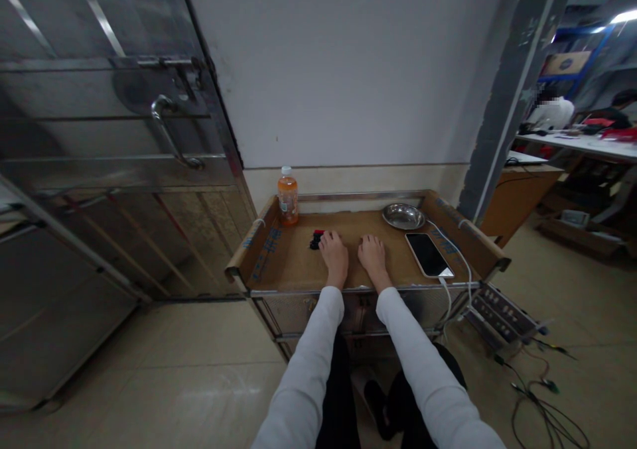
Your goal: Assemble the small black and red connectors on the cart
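My left hand [335, 258] rests palm down on the cardboard-lined top [298, 273] of a low metal cabinet. Its fingertips lie beside a small cluster of black and red pieces [315, 240], too small to name; whether they touch cannot be made out. A short way to the right, my right hand [373, 258] also lies palm down on the cardboard. Both hands look open, fingers resting on the surface, and I see nothing held in either one. A phone [428, 255] with a dark screen lies right of my right hand, and a shallow metal bowl [403, 216] stands behind it.
An orange drink bottle [287, 200] stands upright at the back left. Raised cardboard sides [465, 233] edge the top. A white cable [465, 260] runs from the phone over the front edge. Right on the floor are a power strip [507, 316] and loose cables [540, 396]; people sit farther back.
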### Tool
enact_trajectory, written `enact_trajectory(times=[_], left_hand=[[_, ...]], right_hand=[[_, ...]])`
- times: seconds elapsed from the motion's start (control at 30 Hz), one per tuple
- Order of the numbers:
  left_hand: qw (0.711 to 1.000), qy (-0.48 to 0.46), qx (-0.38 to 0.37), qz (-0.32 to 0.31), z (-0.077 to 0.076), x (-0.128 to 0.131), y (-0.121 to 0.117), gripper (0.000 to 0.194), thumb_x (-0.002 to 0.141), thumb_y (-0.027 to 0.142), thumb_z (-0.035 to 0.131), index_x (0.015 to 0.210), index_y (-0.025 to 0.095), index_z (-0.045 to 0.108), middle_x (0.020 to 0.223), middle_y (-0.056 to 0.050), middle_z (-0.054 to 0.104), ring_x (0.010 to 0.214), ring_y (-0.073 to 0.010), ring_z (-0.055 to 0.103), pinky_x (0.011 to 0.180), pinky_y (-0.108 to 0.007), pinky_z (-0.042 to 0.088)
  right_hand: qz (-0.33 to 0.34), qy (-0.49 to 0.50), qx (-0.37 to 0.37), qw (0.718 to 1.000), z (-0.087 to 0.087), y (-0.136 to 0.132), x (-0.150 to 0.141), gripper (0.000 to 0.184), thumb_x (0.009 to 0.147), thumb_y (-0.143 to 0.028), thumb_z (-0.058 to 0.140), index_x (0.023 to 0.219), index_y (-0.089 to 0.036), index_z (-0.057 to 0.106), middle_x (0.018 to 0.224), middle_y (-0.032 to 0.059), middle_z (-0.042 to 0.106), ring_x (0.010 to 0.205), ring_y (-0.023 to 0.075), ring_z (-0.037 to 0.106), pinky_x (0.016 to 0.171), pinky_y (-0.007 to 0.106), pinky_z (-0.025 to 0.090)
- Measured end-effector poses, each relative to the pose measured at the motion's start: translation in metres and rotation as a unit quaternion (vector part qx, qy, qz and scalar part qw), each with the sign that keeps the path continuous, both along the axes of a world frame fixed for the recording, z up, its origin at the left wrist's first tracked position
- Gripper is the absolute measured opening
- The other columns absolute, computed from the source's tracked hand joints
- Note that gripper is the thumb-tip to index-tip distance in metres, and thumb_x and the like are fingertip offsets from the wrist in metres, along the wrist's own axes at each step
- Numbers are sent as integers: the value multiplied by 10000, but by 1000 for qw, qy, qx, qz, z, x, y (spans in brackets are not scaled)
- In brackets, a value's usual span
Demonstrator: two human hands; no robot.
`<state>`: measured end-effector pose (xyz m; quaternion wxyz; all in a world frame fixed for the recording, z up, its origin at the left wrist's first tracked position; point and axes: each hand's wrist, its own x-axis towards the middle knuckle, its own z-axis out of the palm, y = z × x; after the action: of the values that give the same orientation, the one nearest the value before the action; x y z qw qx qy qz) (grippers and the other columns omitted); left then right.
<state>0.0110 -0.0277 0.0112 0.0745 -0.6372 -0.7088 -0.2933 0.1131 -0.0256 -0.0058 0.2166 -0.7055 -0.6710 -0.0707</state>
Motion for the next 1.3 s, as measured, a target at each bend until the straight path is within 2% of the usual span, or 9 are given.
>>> enact_trajectory(times=[0.1, 0.2, 0.4, 0.57, 0.67, 0.8, 0.9, 1.03, 1.3], left_hand=[[992, -31, -15, 123, 0, -2, -4, 242, 872, 142, 383, 1069, 84, 510, 1114, -197, 528, 1079, -293, 504, 900, -426, 400], [990, -19, -27, 138, -2, -1, -7, 264, 867, 162, 392, 1090, 63, 490, 1130, -222, 518, 1089, -308, 497, 902, -447, 397], [997, 59, -16, -43, -10, 3, 0, 283, 889, 126, 334, 1107, 75, 509, 1093, -181, 557, 1072, -270, 507, 900, -390, 416], [979, 94, -6, -181, -12, 6, 15, 249, 882, 94, 347, 1031, 108, 547, 1052, -136, 575, 1025, -228, 531, 946, -367, 403], [979, 52, 20, -195, -10, 8, 19, 243, 873, 96, 373, 1051, 108, 538, 1061, -121, 575, 1054, -218, 526, 977, -353, 394], [983, -53, 83, -153, -7, 9, 24, 348, 862, 93, 384, 1200, 79, 466, 1229, -159, 519, 1195, -221, 466, 1036, -354, 366], [970, -104, 78, -206, -8, 9, 29, 411, 871, 89, 360, 1278, 101, 415, 1278, -152, 512, 1235, -194, 458, 1054, -347, 368], [938, -149, 66, -305, -12, 8, 36, 386, 910, 167, 374, 1295, 154, 409, 1229, -127, 560, 1166, -176, 529, 1016, -349, 421], [903, -259, 184, -291, -15, 4, 34, 231, 923, 285, 454, 1116, 166, 491, 1064, -105, 577, 947, -173, 592, 870, -342, 495]], right_hand=[[0, 5, 4, 1000, 0, 0, 0, 270, 875, -154, 432, 1090, -115, 590, 1080, 145, 626, 1040, 226, 527, 873, 320, 361], [13, 10, 15, 1000, -2, 4, 0, 283, 868, -140, 432, 1102, -109, 586, 1082, 140, 625, 1042, 217, 525, 888, 314, 364], [144, 32, 18, 989, -5, 14, 1, 348, 861, -89, 400, 1156, -132, 579, 1146, 95, 619, 1068, 174, 515, 950, 267, 357], [129, 42, 0, 991, -5, 15, 5, 292, 876, -98, 397, 1052, -136, 626, 1101, 109, 638, 1030, 189, 534, 935, 267, 379], [91, 66, 17, 993, -5, 16, 6, 316, 885, -83, 363, 1073, -120, 614, 1106, 118, 639, 1038, 189, 543, 937, 271, 384], [52, 117, 34, 991, -3, 17, 6, 340, 910, -82, 313, 1125, -104, 575, 1108, 128, 643, 1038, 173, 568, 901, 257, 402], [42, 124, 21, 991, -1, 17, 6, 318, 921, -94, 320, 1138, -115, 551, 1090, 130, 652, 997, 165, 597, 841, 245, 418], [33, 113, 11, 993, 0, 15, 5, 252, 926, -126, 359, 1106, -125, 535, 1050, 125, 661, 941, 169, 614, 782, 242, 420], [47, 88, 59, 993, -7, 17, 7, 216, 867, -100, 433, 1029, -104, 576, 1025, 141, 647, 994, 218, 553, 870, 301, 399]])
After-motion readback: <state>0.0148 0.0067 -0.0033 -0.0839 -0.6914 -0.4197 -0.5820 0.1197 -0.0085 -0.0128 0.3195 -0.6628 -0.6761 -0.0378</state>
